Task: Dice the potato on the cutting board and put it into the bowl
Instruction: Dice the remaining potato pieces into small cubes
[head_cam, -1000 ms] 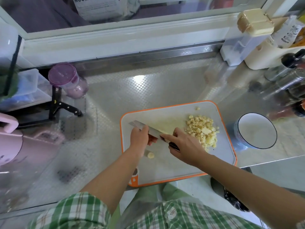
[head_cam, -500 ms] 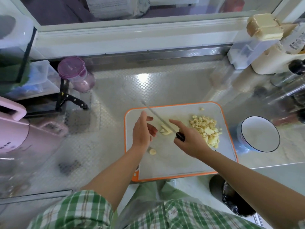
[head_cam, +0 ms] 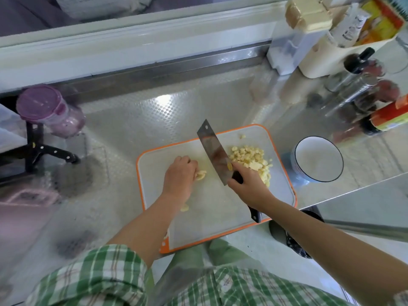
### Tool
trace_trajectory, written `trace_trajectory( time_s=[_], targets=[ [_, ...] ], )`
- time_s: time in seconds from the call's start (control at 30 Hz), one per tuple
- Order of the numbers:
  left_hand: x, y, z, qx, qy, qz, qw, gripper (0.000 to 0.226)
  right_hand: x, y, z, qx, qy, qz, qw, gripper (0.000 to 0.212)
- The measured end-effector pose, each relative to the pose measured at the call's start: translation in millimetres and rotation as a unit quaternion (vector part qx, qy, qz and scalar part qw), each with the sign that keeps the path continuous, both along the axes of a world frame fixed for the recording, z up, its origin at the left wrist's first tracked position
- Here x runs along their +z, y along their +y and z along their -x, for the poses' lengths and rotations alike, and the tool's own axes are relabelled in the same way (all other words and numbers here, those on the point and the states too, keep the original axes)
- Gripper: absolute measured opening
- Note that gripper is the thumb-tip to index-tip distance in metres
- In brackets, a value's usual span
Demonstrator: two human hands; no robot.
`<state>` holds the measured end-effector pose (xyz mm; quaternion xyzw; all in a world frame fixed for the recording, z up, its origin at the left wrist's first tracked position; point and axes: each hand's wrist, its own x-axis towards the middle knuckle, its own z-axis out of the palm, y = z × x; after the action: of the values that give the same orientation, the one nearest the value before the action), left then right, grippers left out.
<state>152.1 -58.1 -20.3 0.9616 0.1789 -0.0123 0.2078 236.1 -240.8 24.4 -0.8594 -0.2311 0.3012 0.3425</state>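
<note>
A white cutting board [head_cam: 220,208] with an orange rim lies on the steel counter. A pile of diced potato [head_cam: 251,159] sits at its right side. My right hand [head_cam: 249,184] grips the black handle of a cleaver [head_cam: 213,151], whose blade is lifted and tilted over the board's middle. My left hand [head_cam: 181,176] curls over a few pale potato slices [head_cam: 201,175] left of the blade. A small potato scrap [head_cam: 185,208] lies beside my left wrist. The white bowl [head_cam: 318,160] with a dark rim stands right of the board.
A purple-lidded jar [head_cam: 49,111] and a black rack [head_cam: 42,149] stand at the left. Bottles, a clear container [head_cam: 295,40] and jars crowd the back right. The counter edge drops off at the right front, near a dark bin [head_cam: 293,239].
The cleaver has lifted off the board and turned so its flat side faces me. My left hand has closed over the potato slices it was reaching for.
</note>
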Motion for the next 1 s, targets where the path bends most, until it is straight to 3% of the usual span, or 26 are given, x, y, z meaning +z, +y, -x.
trace_trajectory(
  time_s=[0.17,0.5,0.7,0.8,1.0],
  targets=[
    [3,6,-3,0.051,0.016,0.014,0.998,0.005,-1,6,-1,0.005,0.008,0.008,1.0,0.011],
    [0,3,15,0.041,0.012,0.037,0.998,0.027,-16,18,9,0.044,-0.046,0.061,0.996,0.009],
    [4,-6,11,0.052,0.021,0.04,0.998,0.03,-21,19,25,0.069,-0.096,0.109,0.987,0.026],
    [3,-5,14,0.058,-0.005,0.036,0.998,0.029,-20,22,26,0.058,-0.106,0.108,0.987,0.01],
    [-3,0,12,0.061,-0.014,0.024,0.998,0.013,-13,27,18,0.04,-0.121,0.092,0.988,0.024]
  ],
)
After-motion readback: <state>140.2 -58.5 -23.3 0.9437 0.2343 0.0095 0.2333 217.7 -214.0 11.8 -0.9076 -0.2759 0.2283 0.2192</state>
